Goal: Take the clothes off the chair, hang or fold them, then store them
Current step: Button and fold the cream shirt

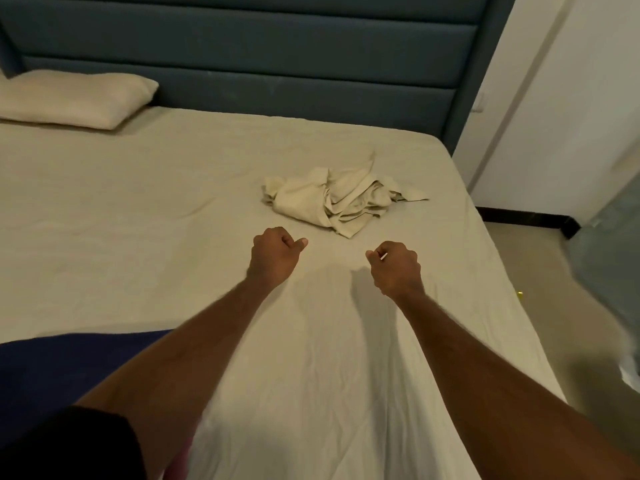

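The crumpled cream garment lies on the bed just beyond both clenched, empty grips, somewhat nearer the left hand than the right hand.

— What sort of place am I in?
— A bedroom in a home. In front of me lies a wide bed under a plain beige sheet, with a pillow at its far left.
— What else shows it?
— A padded blue-grey headboard behind it, white walls, a dark skirting board.
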